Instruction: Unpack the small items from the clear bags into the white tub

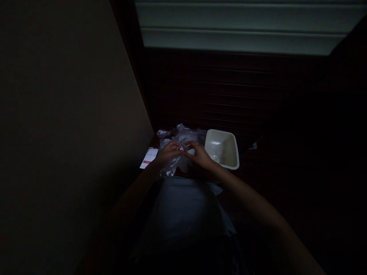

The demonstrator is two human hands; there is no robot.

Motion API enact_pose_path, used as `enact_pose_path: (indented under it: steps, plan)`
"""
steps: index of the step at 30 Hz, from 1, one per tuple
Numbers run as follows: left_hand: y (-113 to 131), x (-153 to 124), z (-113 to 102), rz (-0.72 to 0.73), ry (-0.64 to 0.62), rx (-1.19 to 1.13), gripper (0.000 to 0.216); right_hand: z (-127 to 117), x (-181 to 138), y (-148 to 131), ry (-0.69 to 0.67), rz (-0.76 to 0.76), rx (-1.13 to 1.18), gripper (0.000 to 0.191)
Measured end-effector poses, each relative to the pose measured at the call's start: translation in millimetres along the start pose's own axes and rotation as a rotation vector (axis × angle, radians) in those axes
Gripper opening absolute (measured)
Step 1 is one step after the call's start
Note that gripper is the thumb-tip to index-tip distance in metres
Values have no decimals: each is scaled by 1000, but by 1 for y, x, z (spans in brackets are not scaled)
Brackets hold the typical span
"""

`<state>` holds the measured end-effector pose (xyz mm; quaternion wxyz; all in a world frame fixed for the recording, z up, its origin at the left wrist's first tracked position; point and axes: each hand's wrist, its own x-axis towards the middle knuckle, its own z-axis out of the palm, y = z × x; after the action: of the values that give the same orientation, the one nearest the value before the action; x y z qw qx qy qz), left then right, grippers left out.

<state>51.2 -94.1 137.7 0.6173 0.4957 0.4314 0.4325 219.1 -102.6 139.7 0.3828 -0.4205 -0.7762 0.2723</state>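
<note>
My left hand [169, 151] and my right hand [198, 153] meet in front of me, fingers pinched on a clear plastic bag [181, 146]. The thin film bunches up between the fingertips and hangs below them. More crumpled clear plastic [187, 133] lies just behind my hands. Close by my right hand stands a white rectangular basin [237, 152], with something shiny and translucent inside that I cannot make out. The scene is very dark, so fine details of the film are lost.
Left of my hands lies a white card or phone-like rectangle [149, 157] with a red band. A plain wall [86, 95] rises on the left. Dark slatted panelling [218, 88] stands behind, with pale slats [235, 28] above. Grey cloth [186, 210] covers my lap.
</note>
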Motion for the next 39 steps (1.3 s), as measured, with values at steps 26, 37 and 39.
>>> enact_pose_path:
  steps: [26, 37, 39]
  plan:
    - [0, -10, -9, 85, -127, 225, 24, -25, 7, 6, -208, 221, 392, 24]
    - [-6, -2, -19, 71, 20, 213, 26, -25, 1, 18, -183, 265, 343, 29]
    - [-7, 0, -19, 94, 13, 209, 27, -25, 2, 18, -146, 250, 297, 32]
